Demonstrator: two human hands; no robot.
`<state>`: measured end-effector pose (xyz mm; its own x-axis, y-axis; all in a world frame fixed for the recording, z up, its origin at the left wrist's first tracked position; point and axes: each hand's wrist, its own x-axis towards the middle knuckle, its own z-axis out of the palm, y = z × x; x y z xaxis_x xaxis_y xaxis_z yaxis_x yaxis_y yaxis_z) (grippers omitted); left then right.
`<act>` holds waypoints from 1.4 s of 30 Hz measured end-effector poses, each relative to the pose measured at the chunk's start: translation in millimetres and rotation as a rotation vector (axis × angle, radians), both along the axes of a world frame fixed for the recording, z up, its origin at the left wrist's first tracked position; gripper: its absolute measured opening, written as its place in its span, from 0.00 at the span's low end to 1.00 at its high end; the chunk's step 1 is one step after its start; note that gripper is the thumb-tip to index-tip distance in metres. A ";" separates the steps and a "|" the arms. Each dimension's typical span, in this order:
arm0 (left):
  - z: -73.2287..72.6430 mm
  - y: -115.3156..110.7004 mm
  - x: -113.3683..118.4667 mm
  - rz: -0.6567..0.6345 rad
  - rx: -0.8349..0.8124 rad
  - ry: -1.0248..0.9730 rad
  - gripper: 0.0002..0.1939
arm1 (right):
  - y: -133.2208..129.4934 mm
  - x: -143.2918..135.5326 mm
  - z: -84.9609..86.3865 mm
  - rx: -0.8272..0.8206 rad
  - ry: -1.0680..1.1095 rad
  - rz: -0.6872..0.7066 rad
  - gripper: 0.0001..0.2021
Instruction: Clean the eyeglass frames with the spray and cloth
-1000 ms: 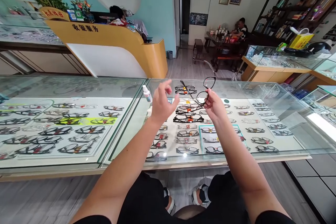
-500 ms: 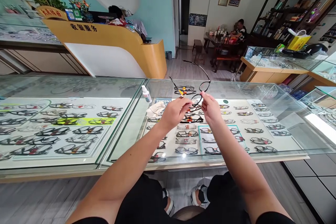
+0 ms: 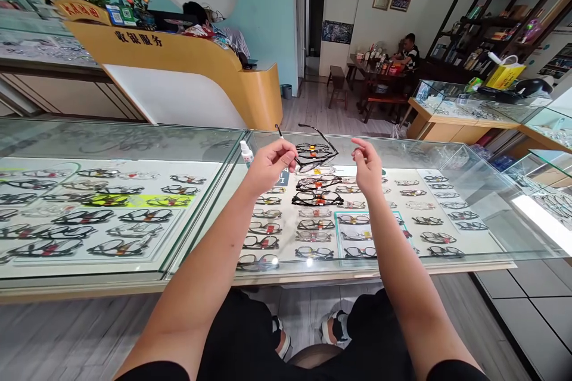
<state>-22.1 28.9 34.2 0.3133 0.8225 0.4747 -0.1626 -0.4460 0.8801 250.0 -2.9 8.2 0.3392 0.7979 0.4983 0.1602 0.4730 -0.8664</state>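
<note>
Spectacles (image 3: 313, 158) with a thin dark frame hang just above the glass worktop (image 3: 451, 158), a little beyond its middle, over the rows of display frames (image 3: 313, 214) inside the case. The left hand (image 3: 268, 168) has its grip pinched on them at the left end, about where the temple meets the front; both temples stand open, pointing up and away. The right hand (image 3: 367, 168) is just to the right, fingers loosely spread, its grip released and not touching them. A small white bottle (image 3: 245, 153) stands on the glass left of the left hand.

By their look the spectacles are very light, with thin arms that would bend or twist under a hard squeeze, and lenses that would smear or scratch easily. The safer hold seems to be at the hinge corners or the bridge, with fingers kept off the lenses.
</note>
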 end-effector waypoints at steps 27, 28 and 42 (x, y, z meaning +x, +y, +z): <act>80.1 -71.1 -31.2 -0.140 -0.203 -0.308 0.25 | -83.5 -20.3 97.8 0.104 0.001 0.344 0.17; 94.4 -81.1 -33.2 -0.148 -0.144 -0.279 0.26 | -94.5 -19.1 112.4 0.133 -0.020 0.323 0.17; 242.3 -191.3 -26.5 0.055 0.491 -0.142 0.18 | -212.9 -16.0 245.1 0.606 -0.226 0.248 0.14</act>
<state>-48.7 -162.3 276.5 0.1803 0.5054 0.8438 -0.2295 -0.8126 0.5357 234.1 -215.8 253.3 0.0181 0.3969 0.9177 0.1306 0.9090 -0.3957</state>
